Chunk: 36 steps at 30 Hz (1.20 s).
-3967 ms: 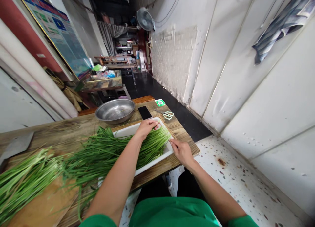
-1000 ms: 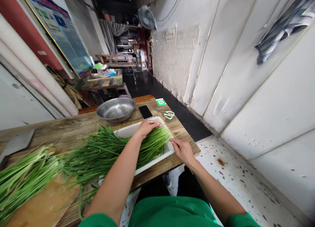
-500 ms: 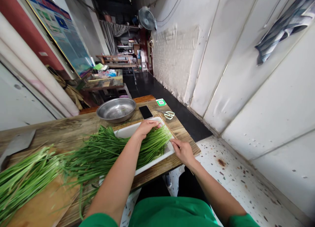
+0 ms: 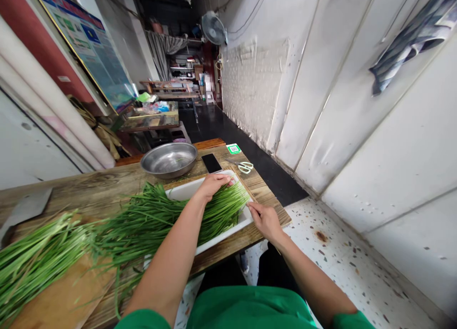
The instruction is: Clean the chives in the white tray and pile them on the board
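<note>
A thick bundle of garlic chives lies in a white tray, pale stem ends toward the right and dark leaves trailing out to the left. My left hand rests over the tray's far side, its fingers closed on stems near the pale ends. Beside the tray's right end, my right hand pinches at the stem tips with thumb and forefinger; the exact piece between them is too small to make out. Another pile of chives spreads over a brown board at the left.
Behind the tray stand a steel basin and a black phone. Scissors and a green code card lie near the wooden table's right edge. A cleaver rests at the left. A white wall runs along the right.
</note>
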### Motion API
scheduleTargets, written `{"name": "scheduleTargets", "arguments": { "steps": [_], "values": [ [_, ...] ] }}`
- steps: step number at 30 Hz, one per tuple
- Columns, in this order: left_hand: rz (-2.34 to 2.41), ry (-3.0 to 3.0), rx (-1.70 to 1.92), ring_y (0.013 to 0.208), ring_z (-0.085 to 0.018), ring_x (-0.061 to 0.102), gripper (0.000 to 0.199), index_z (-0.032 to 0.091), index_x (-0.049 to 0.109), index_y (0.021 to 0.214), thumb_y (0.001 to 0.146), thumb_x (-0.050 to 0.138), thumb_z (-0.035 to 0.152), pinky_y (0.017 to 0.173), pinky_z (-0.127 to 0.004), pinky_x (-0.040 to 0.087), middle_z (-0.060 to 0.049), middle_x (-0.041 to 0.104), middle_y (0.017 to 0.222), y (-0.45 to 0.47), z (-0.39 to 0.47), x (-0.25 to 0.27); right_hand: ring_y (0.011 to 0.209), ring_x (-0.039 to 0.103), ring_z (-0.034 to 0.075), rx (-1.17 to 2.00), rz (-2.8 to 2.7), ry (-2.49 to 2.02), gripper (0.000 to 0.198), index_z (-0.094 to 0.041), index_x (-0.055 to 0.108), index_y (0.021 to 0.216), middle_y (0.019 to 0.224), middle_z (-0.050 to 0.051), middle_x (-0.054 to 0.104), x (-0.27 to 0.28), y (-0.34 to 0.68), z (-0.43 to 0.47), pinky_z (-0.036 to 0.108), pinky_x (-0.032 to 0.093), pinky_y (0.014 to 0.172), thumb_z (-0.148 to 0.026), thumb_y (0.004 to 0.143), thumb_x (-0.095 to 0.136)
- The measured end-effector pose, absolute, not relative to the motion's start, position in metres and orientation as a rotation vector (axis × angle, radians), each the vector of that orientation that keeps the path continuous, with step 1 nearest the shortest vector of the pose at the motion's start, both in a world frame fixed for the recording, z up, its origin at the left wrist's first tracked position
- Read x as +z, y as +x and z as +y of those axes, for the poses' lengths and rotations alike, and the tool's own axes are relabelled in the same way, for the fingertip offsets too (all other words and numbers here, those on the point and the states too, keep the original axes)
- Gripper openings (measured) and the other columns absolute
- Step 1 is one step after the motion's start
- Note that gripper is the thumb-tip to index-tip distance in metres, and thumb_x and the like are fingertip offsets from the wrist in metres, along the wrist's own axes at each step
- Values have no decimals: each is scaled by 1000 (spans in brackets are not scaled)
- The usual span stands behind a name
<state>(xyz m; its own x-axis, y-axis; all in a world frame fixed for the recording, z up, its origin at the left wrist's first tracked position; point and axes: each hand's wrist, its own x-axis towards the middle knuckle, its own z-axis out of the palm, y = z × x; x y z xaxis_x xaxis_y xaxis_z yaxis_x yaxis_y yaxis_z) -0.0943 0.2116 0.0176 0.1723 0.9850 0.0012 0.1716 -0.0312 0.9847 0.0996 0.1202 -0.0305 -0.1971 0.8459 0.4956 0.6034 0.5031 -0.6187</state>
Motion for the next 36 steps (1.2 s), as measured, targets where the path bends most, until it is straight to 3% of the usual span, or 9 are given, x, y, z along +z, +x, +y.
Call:
{"name": "scheduleTargets", "arguments": {
  "steps": [12, 17, 20, 24, 30, 36],
  "values": [
    [1268, 1755, 901, 79, -18, 60, 32, 14, 69, 83, 65, 58, 38, 76, -27, 42, -5, 68, 81, -99, 207, 24, 67, 64, 15, 318, -1876, -1245, 24, -20, 64, 84, 77, 4, 68, -29, 91, 116, 21, 47, 63, -20, 82, 40],
    [1293, 1853, 796, 85, -19, 59, 32, 17, 69, 83, 61, 61, 39, 78, -27, 42, -4, 67, 90, -102, 202, 32, 69, 64, 16, 279, -1868, -1261, 25, -19, 63, 91, 81, 4, 68, -27, 88, 116, 22, 47, 64, -20, 82, 39],
    [1261, 1824, 791, 83, -18, 59, 37, 16, 67, 89, 67, 55, 43, 76, -26, 42, -4, 67, 89, -109, 205, 33, 71, 64, 16, 250, -1857, -1219, 25, -19, 62, 94, 84, 5, 67, -30, 89, 111, 23, 48, 67, -21, 83, 39],
    [1602, 1898, 905, 77, -18, 60, 34, 17, 67, 89, 73, 47, 39, 70, -25, 41, -5, 68, 84, -123, 217, 22, 74, 63, 16, 130, -1839, -1082, 26, -17, 58, 102, 89, 7, 66, -47, 88, 92, 25, 50, 67, -19, 84, 40],
    [1659, 2209, 361, 72, -18, 59, 17, 24, 69, 73, 62, 57, 29, 65, -23, 37, 0, 68, 77, -135, 227, 1, 67, 63, 17, -47, -1934, -775, 29, -17, 51, 108, 77, 8, 66, -77, 83, 62, 28, 50, 56, -12, 81, 43],
    [1771, 2301, 175, 80, -21, 57, 20, 24, 69, 80, 66, 55, 26, 71, -26, 37, -7, 66, 87, -123, 226, -21, 62, 61, 15, 12, -1877, -794, 32, -17, 47, 111, 79, 7, 66, -74, 82, 60, 27, 49, 53, -9, 80, 43]
  ]
}}
